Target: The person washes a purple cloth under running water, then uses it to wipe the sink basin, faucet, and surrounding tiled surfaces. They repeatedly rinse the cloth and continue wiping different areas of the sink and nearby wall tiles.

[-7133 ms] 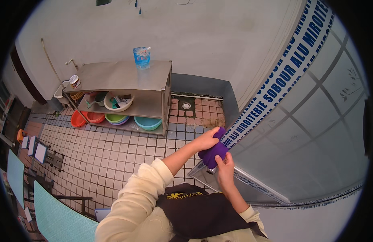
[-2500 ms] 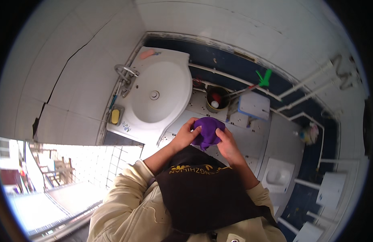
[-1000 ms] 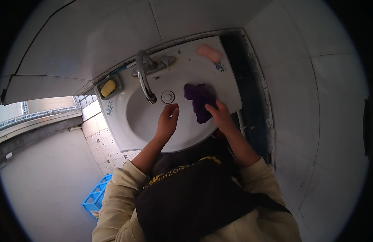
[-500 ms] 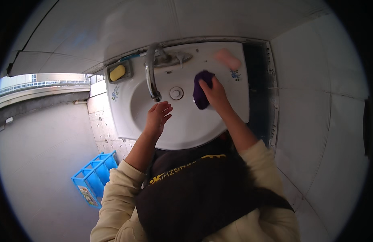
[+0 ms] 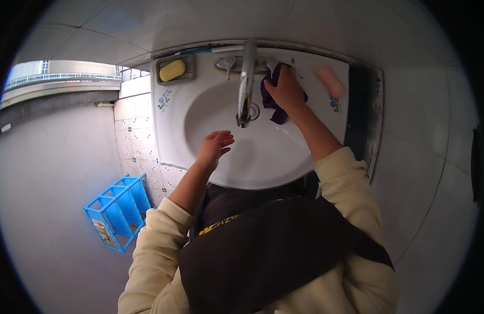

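Note:
A bunched purple cloth (image 5: 269,97) is in the grip of my right hand (image 5: 288,90), at the back right of the white washbasin (image 5: 171,141). The cloth's upper part lies against the right tap handle (image 5: 272,63), and a loose end hangs over the basin beside the drain (image 5: 254,111). My left hand (image 5: 215,145) hovers above the front left of the basin, its fingers apart and nothing in it. The curved chrome spout (image 5: 245,86) reaches forward between my hands. No water stream shows under it.
A yellow soap bar (image 5: 172,70) sits in a grey dish (image 5: 189,74) at the back left. Behind the tap lies a brush (image 5: 229,50). A pink, rounded block (image 5: 331,81) rests on the right rim. On the floor at left stands a blue rack (image 5: 116,209).
My right hand has carried the cloth from the basin's right side back to the right tap handle. My left hand stays over the front left. The whole view has shifted.

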Motion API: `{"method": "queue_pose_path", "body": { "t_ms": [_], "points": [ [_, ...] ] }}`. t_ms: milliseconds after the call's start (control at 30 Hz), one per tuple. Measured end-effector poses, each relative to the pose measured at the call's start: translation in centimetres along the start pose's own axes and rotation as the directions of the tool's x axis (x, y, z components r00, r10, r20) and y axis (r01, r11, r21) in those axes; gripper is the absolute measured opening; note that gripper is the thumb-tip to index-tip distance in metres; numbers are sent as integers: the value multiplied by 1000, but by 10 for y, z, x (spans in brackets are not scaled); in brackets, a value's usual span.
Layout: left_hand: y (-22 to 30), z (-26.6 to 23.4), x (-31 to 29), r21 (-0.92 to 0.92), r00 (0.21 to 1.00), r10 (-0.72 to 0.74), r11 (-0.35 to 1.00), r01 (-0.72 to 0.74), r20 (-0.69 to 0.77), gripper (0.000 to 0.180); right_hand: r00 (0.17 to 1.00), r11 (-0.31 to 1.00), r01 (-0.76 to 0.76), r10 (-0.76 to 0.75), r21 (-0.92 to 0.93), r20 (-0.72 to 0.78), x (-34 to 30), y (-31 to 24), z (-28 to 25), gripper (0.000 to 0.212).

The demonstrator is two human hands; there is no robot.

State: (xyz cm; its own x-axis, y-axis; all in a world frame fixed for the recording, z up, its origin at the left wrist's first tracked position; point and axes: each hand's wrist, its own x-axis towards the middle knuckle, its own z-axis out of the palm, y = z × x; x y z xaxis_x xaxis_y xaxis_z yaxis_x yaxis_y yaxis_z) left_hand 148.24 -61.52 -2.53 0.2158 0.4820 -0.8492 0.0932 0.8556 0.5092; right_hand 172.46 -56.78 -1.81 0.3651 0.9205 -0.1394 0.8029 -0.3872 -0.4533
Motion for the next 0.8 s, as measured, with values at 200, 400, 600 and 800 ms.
{"method": "queue_pose_path", "body": {
  "t_ms": [200, 400, 600, 800],
  "points": [
    [13, 9, 10, 153, 995, 96, 983, -98, 19, 28, 1000, 1000, -6, 7, -11, 14, 6, 0, 6, 53],
    [53, 14, 27, 340, 936, 352, 878, -337, 18, 28, 999, 999, 32, -32, -23, 6, 7, 8, 7, 45],
    [48, 9, 33, 357, 963, 265, 896, -264, 45, 28, 998, 999, 42, -42, -6, 41, 17, 25, 7, 38],
    [27, -2, 42, 624, 974, 198, 750, -221, 107, 28, 970, 986, -80, 111, -147, 217, 27, 11, -13, 33]
  ]
}}
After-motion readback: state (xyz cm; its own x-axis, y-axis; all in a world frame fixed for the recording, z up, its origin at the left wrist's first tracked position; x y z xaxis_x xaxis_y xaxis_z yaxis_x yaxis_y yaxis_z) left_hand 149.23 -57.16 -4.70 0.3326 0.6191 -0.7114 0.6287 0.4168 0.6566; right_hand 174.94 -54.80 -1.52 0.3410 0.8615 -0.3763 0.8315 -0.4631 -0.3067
